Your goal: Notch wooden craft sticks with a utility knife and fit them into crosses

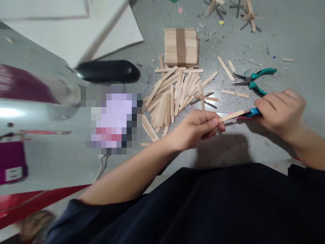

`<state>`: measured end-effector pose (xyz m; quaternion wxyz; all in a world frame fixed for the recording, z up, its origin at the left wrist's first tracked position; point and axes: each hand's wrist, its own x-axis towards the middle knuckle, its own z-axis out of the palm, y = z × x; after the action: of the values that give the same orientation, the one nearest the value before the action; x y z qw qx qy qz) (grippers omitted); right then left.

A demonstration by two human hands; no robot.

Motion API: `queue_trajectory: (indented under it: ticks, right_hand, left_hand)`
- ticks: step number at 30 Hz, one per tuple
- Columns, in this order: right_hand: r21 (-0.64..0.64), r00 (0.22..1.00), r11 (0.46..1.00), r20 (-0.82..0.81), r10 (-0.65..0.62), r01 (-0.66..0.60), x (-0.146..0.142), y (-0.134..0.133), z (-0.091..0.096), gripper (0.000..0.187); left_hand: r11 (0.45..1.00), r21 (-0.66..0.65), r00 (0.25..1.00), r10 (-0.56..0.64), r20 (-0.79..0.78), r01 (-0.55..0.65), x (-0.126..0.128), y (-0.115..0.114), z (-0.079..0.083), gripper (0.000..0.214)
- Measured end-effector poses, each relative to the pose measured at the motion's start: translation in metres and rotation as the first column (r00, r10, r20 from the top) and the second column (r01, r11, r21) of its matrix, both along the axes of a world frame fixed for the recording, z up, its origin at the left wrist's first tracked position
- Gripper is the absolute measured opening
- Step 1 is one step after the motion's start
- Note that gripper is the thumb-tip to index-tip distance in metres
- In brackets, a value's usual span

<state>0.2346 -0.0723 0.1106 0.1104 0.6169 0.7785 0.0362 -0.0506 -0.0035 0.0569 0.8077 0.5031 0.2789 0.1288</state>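
My left hand (pixel 207 127) pinches one end of a flat wooden craft stick (pixel 232 116) between thumb and fingers. The stick points right, its far end at the dark front part of a small tool with blue handles (pixel 254 112). My right hand (pixel 281 110) is closed around that tool; its working end is partly hidden, so its exact kind is unclear. Just beyond my right hand, teal-handled long-nose pliers (pixel 250 80) lie on the table with jaws apart. A loose heap of craft sticks (pixel 175 96) spreads beyond my left hand.
A banded bundle of craft sticks (pixel 189 47) lies behind the heap. Star-shaped stick assemblies (pixel 251 16) sit at the far right. Left are a black handle (pixel 109 71), a blurred-out device (pixel 116 118) with a cable, and white sheets (pixel 114 30). Scraps dot the grey table (pixel 304 30).
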Motion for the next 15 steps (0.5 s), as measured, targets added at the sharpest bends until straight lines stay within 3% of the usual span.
queue_trajectory:
  ticks: [4,7,11,15]
  right_hand:
    - [0.072,0.993,0.991,-0.028,0.115,-0.113,0.003,-0.004,-0.020,0.058]
    - [0.270,0.972,0.945,-0.088,0.216,-0.186,0.008,-0.004,-0.038,0.071]
    - [0.403,0.954,0.883,-0.068,0.292,-0.241,0.012,-0.004,-0.051,0.077]
    - [0.339,0.952,0.915,-0.131,0.276,-0.218,0.008,-0.008,-0.049,0.075]
  left_hand:
    - [1.000,0.016,1.000,-0.025,-0.004,0.025,-0.004,-0.004,-0.006,0.040]
    - [0.982,0.191,0.999,0.001,-0.051,0.009,-0.006,-0.006,-0.005,0.037]
    - [0.848,0.528,0.993,0.094,-0.069,-0.044,-0.009,-0.009,-0.006,0.034]
    - [0.781,0.624,0.996,0.082,-0.045,-0.036,-0.009,-0.012,-0.012,0.038]
